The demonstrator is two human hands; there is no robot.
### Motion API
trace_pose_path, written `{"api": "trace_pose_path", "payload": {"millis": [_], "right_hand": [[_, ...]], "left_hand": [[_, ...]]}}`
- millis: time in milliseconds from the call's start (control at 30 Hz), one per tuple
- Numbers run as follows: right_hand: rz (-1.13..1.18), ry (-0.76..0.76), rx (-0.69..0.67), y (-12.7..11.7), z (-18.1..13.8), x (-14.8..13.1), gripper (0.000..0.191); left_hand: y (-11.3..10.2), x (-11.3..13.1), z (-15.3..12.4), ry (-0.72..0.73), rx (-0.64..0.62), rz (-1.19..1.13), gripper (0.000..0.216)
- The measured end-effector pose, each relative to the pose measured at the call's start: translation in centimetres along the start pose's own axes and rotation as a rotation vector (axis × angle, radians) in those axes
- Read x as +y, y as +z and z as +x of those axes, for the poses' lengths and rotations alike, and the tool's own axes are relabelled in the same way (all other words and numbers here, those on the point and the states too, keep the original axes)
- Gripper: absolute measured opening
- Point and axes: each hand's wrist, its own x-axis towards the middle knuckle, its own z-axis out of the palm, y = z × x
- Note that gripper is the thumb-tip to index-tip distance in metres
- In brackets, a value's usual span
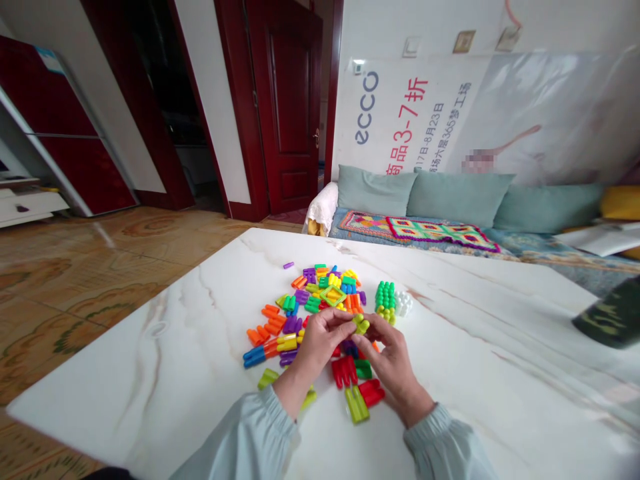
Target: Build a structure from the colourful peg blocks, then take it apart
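Note:
My left hand [320,343] and my right hand [387,357] meet over a white marble table [475,347], fingers pinched together on a small yellow-green plastic block [361,325]. Just beyond them lies a pile of colourful plastic blocks [320,297] in orange, purple, green, yellow and blue. A green, yellow and white assembled block cluster [390,300] stands right of the pile. Below my hands lie red blocks [345,370], another red piece [373,392] and a lime block [357,404]. Both sleeves are pale grey-green.
A single purple block [289,265] lies apart at the far left of the pile. A dark green patterned object [607,319] enters at the right edge. Behind the table is a teal sofa [450,200] with a crocheted blanket, a red door [290,100] and a tiled floor.

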Motion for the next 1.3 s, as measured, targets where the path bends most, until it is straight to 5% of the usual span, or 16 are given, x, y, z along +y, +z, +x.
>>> {"api": "trace_pose_path", "payload": {"millis": [200, 333, 467, 600, 767, 967, 1300], "right_hand": [[-0.017, 0.065, 0.056, 0.3, -0.4, 0.7, 0.022], [-0.067, 0.097, 0.118, 0.1, -0.6, 1.0, 0.024], [-0.08, 0.119, 0.159, -0.2, -0.4, 0.8, 0.029], [-0.073, 0.107, 0.153, -0.2, -0.3, 0.7, 0.03], [-0.07, 0.111, 0.124, -0.1, -0.4, 0.9, 0.029], [-0.056, 0.122, 0.128, 0.0, -0.4, 1.2, 0.027], [-0.103, 0.12, 0.036, 0.3, -0.5, 1.3, 0.032]], "left_hand": [[-2.4, 2.2, -0.2, 0.156, -0.096, 0.406, 0.017], [-6.0, 6.6, -2.3, 0.015, -0.114, 0.816, 0.021], [-9.4, 9.3, -5.7, -0.077, 0.008, 1.196, 0.022], [-10.0, 7.1, -8.7, -0.035, 0.078, 1.207, 0.042], [-6.7, 2.0, -9.9, 0.045, 0.245, 1.185, 0.079], [-3.5, 0.2, -9.0, -0.014, 0.337, 1.474, 0.058], [-4.4, -1.1, -9.6, 0.113, 0.333, 1.492, 0.03]]}}
